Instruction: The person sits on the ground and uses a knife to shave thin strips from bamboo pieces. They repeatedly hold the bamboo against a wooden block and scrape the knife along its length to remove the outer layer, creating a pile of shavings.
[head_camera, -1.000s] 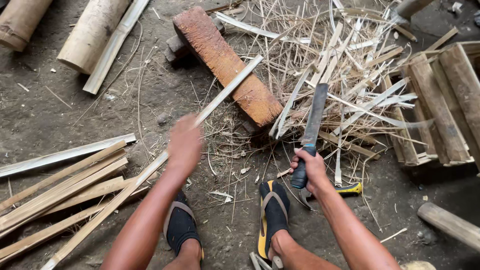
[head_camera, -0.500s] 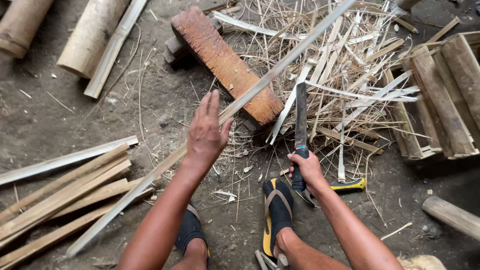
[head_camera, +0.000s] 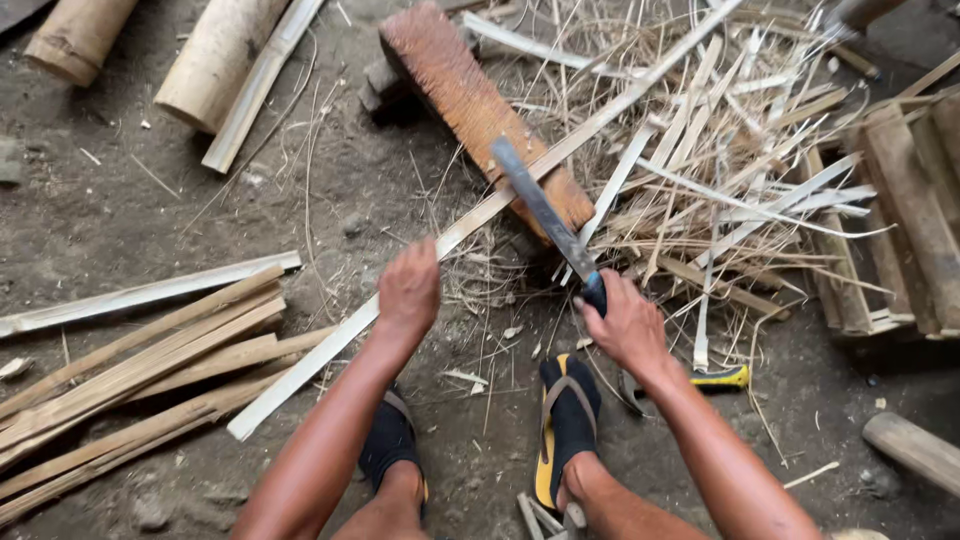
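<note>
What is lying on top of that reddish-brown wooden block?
A long bamboo strip lies across the wooden block, held by the left hand. The machete in the right hand crosses above it. Whether the blade touches the strip cannot be told; the ground beneath the block is hidden.

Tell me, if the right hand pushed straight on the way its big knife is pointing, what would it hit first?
Most likely the long bamboo strip. The right hand aims the knife up and left, its tip already over the strip where it lies on the reddish wooden block. How high the blade is above them is unclear.
</note>
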